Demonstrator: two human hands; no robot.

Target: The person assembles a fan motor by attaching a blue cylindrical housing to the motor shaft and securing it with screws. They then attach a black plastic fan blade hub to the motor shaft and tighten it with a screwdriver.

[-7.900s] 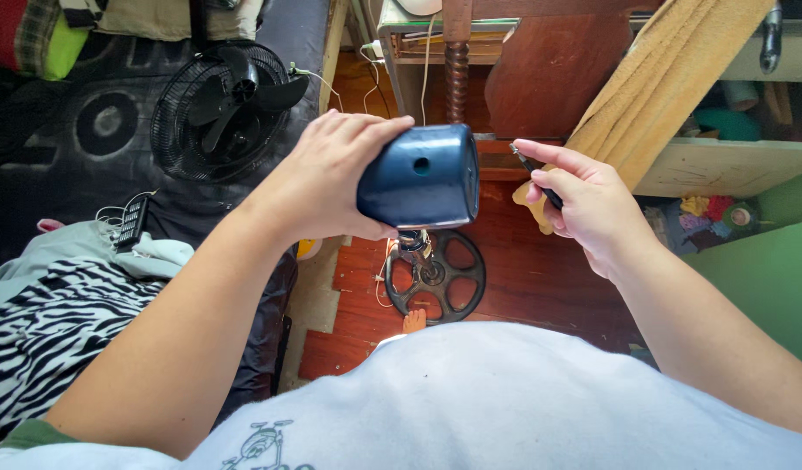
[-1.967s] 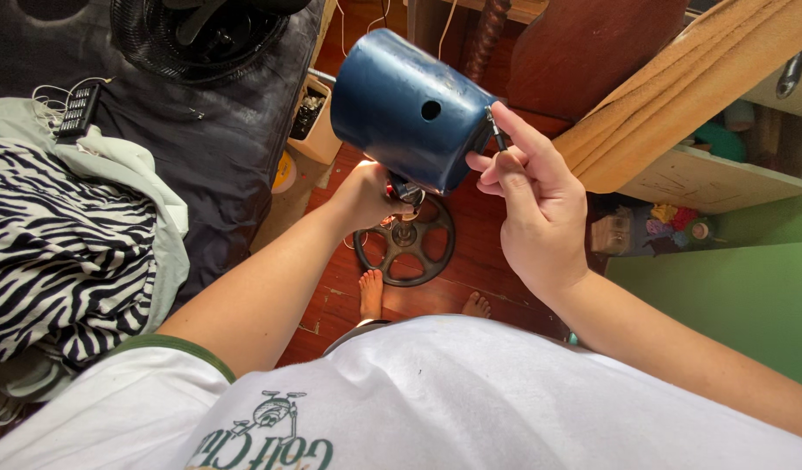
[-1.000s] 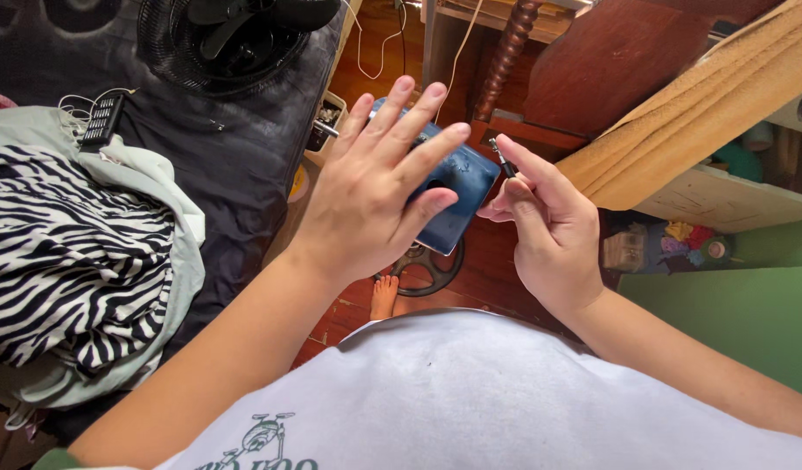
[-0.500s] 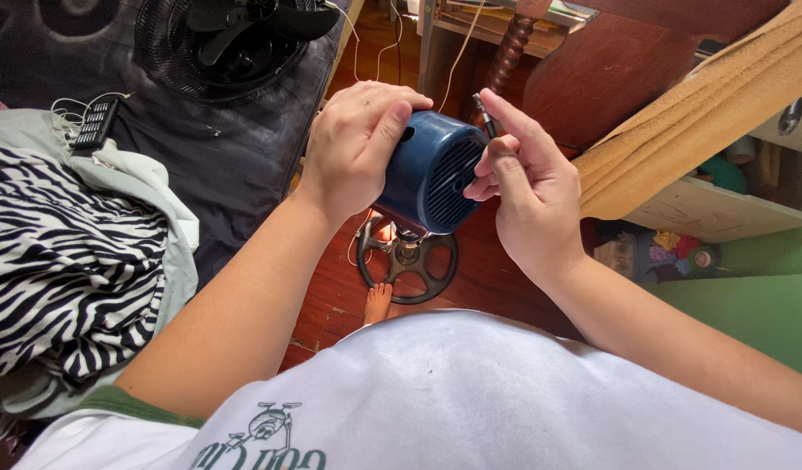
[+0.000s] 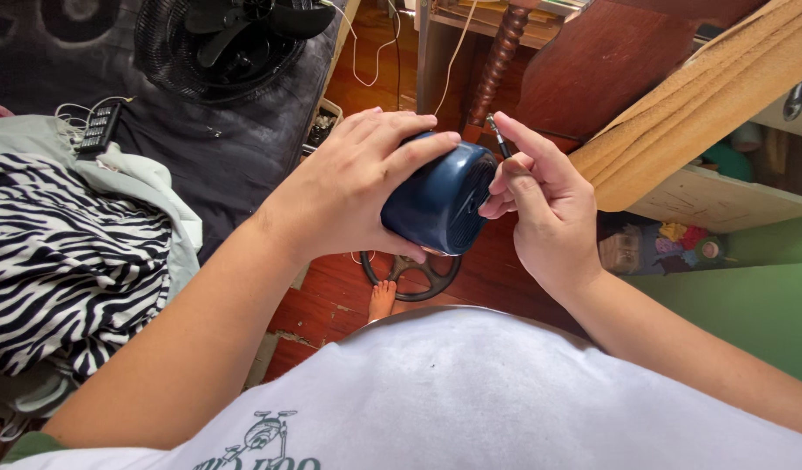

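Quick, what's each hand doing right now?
Left hand: closed around the blue motor housing.
Right hand: pinching a small screwdriver.

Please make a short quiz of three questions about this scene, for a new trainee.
1. True or false: the left hand grips the dark blue housing.
2. What does the right hand pinch? A) a spoon B) a thin dark tool C) a cloth
3. What stands on the wooden floor below the housing?

Key:
1. True.
2. B.
3. A round spoked base, beside a bare foot.
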